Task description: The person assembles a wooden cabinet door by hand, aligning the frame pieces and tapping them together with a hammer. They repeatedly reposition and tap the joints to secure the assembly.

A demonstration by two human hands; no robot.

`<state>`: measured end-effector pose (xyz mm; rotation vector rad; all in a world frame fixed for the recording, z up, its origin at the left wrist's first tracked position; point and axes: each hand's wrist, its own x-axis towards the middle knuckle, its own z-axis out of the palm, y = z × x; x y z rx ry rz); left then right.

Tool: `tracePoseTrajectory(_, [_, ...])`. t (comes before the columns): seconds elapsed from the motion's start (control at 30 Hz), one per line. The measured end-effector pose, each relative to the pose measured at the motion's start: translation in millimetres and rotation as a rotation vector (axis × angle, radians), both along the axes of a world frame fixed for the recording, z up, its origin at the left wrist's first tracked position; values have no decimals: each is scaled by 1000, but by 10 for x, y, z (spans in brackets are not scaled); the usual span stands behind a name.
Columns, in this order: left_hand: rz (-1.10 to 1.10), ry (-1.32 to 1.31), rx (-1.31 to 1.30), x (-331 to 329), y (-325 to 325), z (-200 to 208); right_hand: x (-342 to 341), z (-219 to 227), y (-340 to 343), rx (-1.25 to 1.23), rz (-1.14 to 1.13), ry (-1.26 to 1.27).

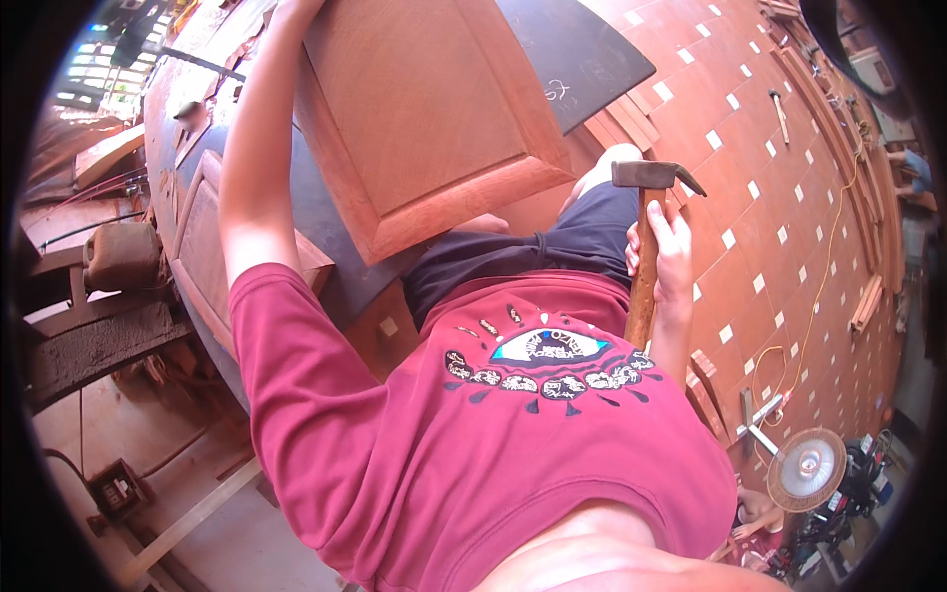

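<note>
My right hand (671, 252) is wrapped round the wooden handle of a hammer (647, 261), held upright beside my right thigh. Its dark metal head, with one curved end, stands just above my fingers. My left forearm (261, 148) reaches up past the left edge of a framed wooden panel (414, 109); the left hand itself is cut off by the top of the view. Tilted in front of my lap, the reddish-brown panel has a bevelled frame. Under it lies a dark board (582, 59) with a pale chalk mark.
At the left stands another framed wooden panel (202, 222), near a brown jug (123, 257). On the tiled floor (730, 178) lie a second hammer (780, 116), long timber strips (829, 123) and a yellow cord (824, 286). A round fan (807, 469) stands lower right, near another person (760, 518).
</note>
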<state>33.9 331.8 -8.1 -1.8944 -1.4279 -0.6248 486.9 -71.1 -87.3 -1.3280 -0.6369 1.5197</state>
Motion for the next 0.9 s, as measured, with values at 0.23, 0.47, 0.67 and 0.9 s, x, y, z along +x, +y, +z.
tracePoseTrajectory(0.23, [29,112,-38,8,124,-290,42,-97,-104,-103,-79,28])
tracePoseTrajectory(0.47, [-55,173,-156,123,206,-521,2,-174,-195,-74,-164,54])
tracePoseTrajectory(0.67, [-254,-512,-154,754,-244,-830,-125,158,-158,159,-84,-141])
tracePoseTrajectory(0.9, [-298,-773,-332,745,-448,-673,-385,771,708,648,79,-779])
